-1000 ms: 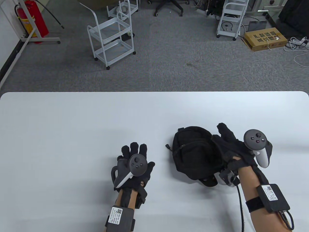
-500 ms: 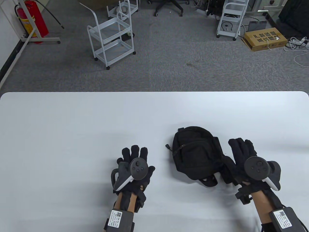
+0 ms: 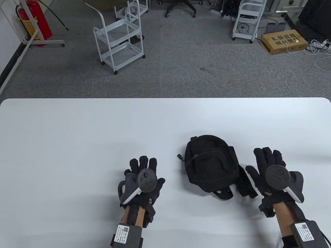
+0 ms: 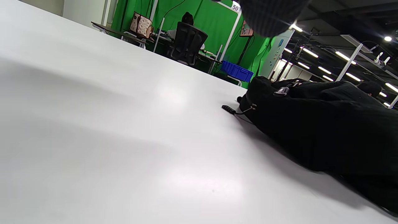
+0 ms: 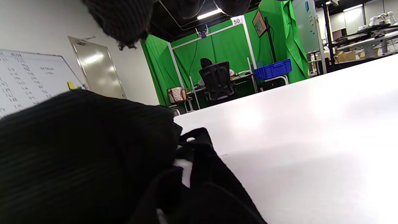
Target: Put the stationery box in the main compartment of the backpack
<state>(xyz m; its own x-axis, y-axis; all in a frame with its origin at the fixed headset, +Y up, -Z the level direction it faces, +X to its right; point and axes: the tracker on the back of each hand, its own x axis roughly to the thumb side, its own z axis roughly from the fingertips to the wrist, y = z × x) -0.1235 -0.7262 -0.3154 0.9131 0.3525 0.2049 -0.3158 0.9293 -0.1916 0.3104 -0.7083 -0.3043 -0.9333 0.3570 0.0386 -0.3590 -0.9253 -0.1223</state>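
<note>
A small black backpack (image 3: pixel 210 162) lies flat on the white table (image 3: pixel 103 129), its zippers closed; it also shows in the left wrist view (image 4: pixel 326 124) and the right wrist view (image 5: pixel 202 186). No stationery box is in view. My left hand (image 3: pixel 143 168) rests flat and open on the table, left of the backpack and apart from it. My right hand (image 3: pixel 269 165) lies open on the table just right of the backpack, with its thumb over the backpack's straps (image 3: pixel 245 184). Neither hand holds anything.
A zipper pull cord (image 3: pixel 180 157) sticks out from the backpack's left side. Beyond the table's far edge are white carts (image 3: pixel 119 38), a cardboard box (image 3: pixel 284 41) and a fire extinguisher (image 3: pixel 33 18) on the carpet.
My right hand let go of the backpack's right side, drew back toward me and settled open on the table to its right. The backpack flattened. My left hand stayed put.
</note>
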